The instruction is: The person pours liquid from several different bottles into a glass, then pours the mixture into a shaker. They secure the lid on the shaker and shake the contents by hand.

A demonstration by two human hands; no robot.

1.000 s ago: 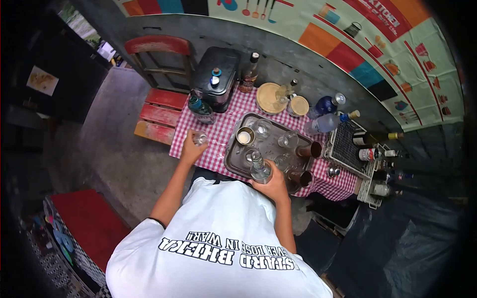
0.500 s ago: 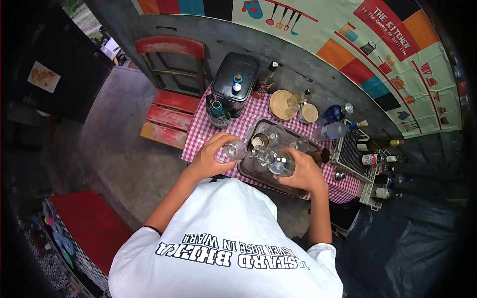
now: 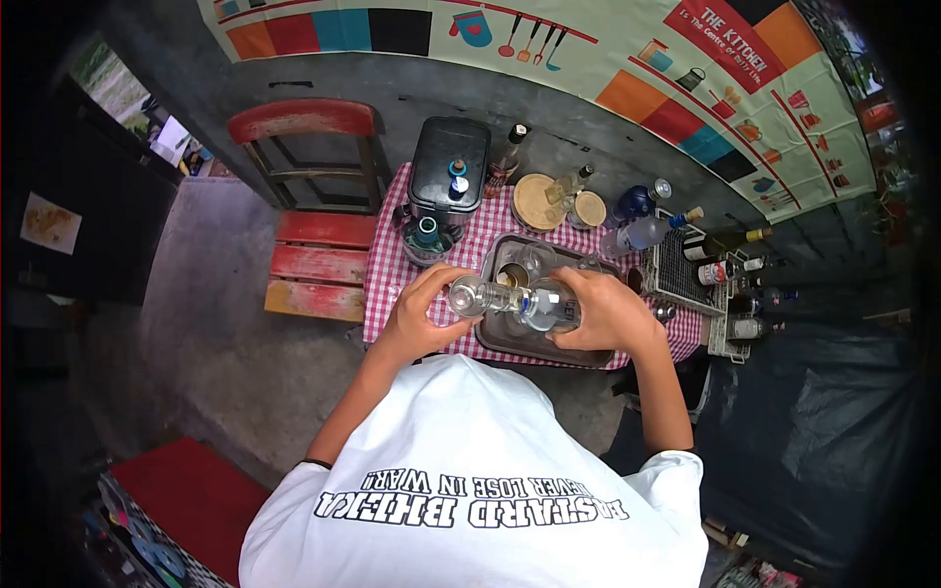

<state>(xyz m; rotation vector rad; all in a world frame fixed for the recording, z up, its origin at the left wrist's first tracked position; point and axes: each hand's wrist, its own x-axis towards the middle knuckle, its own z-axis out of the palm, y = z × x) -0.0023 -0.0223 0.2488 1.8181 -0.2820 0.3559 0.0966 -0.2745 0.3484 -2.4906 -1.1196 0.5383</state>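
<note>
My left hand [image 3: 423, 312] is wrapped round a small clear glass [image 3: 469, 295]. My right hand [image 3: 606, 312] grips a clear glass bottle [image 3: 551, 305] by its body, tilted with its neck pointing left. The bottle's mouth is at the rim of the glass; whether liquid is flowing is too small to tell. Beneath them, on the checked cloth, lies a brown tray [image 3: 510, 343] with a metal cup [image 3: 512, 276] and clear glasses [image 3: 535, 257] in it.
Behind the tray are a black bin-like container [image 3: 450, 157], a dark bottle [image 3: 509, 157], round wooden boards [image 3: 537, 202] and a blue bottle [image 3: 637, 202]. A wire rack [image 3: 672, 267] with several bottles stands right. A red chair [image 3: 321, 230] stands left.
The bottle in my right hand has moved left and tipped flatter, so its neck now meets the glass in my left hand. The camera view has shifted a little.
</note>
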